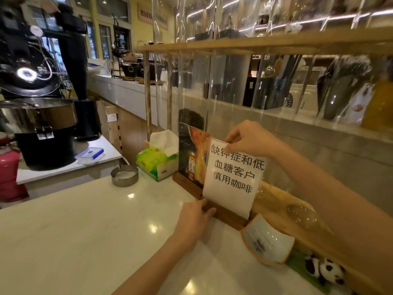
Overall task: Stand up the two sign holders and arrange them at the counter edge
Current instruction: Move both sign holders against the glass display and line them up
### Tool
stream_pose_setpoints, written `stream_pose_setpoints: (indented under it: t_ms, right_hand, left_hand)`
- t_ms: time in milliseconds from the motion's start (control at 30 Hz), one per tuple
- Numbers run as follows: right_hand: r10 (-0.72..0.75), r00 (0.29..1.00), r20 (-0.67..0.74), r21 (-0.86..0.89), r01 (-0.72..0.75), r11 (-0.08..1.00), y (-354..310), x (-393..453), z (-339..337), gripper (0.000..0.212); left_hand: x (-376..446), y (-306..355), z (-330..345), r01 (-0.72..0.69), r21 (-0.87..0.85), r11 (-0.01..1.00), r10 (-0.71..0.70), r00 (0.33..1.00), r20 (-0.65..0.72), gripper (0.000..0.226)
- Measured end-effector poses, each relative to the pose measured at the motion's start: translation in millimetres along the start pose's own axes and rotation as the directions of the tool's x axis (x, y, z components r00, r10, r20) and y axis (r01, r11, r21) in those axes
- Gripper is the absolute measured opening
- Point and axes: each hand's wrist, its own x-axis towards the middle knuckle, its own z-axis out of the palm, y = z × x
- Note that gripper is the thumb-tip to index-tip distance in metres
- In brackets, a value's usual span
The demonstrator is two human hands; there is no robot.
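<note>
Two sign holders stand upright at the far edge of the white counter, against the clear screen. The nearer sign holder carries a white sheet with black Chinese text in a wooden base. My right hand pinches its top edge. My left hand grips the left end of its wooden base. Just behind it to the left, the second sign holder shows a dark drink advert in a wooden base, partly hidden by the white sheet.
A green tissue box and a round metal ashtray sit left of the signs. A white and orange dish and a panda toy lie to the right. A coffee roaster stands at the far left.
</note>
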Motion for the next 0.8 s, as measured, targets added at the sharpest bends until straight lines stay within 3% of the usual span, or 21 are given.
stream_pose_setpoints:
  t_ms: [267, 800]
  right_hand:
    - [0.038, 0.984, -0.176, 0.062, -0.027, 0.998, 1.8, -6.5, 11.9, 0.019]
    - [0.109, 0.973, -0.205, 0.094, -0.091, 0.991, 1.1, -2.6, 15.1, 0.017]
  left_hand:
    - [-15.8, 11.6, 24.2, 0.013, -0.008, 1.0, -0.013, 0.997, 0.071, 0.041]
    - [-11.3, 12.9, 32.0, 0.006, -0.08, 0.997, 0.003, 0.993, 0.114, 0.033]
